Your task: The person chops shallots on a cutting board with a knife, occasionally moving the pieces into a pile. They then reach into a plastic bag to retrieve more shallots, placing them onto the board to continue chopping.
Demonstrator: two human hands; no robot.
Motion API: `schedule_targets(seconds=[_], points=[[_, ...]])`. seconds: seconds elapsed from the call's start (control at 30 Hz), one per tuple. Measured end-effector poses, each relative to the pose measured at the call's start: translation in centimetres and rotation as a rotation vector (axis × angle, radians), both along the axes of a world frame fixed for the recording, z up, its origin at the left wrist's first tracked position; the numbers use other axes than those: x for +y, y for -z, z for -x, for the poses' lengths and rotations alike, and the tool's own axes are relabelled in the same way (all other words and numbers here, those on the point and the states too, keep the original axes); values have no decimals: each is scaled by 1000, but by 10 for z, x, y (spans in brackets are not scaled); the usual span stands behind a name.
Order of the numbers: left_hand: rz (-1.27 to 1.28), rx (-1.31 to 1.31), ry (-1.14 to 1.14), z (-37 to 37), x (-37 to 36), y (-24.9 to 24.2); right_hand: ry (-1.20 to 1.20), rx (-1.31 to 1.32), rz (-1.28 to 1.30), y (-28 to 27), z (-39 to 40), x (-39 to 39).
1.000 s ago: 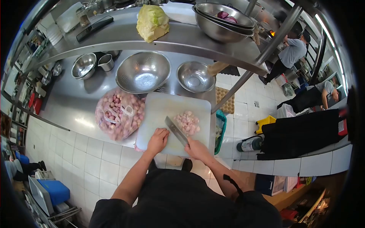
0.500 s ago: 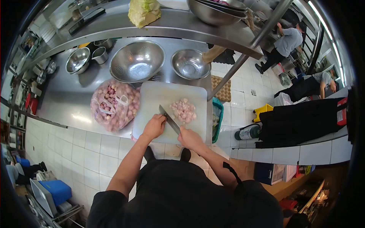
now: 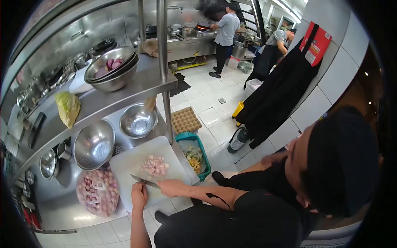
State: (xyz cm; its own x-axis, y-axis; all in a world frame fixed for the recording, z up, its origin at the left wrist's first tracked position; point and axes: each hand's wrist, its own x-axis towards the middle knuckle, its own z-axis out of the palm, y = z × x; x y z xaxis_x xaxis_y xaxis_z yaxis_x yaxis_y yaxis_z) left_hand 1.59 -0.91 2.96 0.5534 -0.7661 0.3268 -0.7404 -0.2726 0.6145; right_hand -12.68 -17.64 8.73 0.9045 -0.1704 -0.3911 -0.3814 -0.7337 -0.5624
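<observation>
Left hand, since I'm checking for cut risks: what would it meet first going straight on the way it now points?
Probably the knife blade, just ahead of the left hand; whether they touch is unclear.

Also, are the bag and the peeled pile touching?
Apart. The head view shows a bare stretch of board between the bag and the pile.

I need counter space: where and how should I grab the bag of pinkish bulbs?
Probably take the pale plastic loops on top of the bag, coming from above. They stand out from its rounded, bulging body, which looks likely to sag if pinched at the side.
</observation>
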Motion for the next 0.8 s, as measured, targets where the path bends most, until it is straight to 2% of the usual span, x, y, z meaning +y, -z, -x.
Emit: schedule_targets(seconds=[0.1,0.17,0.23,0.3,0.37,0.7,0.8], points=[[-27,19,-14,1,5,-6,28,-8,-28,-9,4,7],[-42,28,-11,2,4,-6,16,-16,-11,5,3,4],[-10,36,-30,2,3,-5,-13,-26,11,-11,1,2],[-22,30,-24,2,6,-6,65,-48,-60,-27,10,9],[-21,28,-24,3,4,-8,38,-32,-42,-8,8,6],[7,50,-63,3,8,2,23,-31,-52,-4,5,5],[11,50,-61,3,8,3,28,-93,-98,19,8,6]])
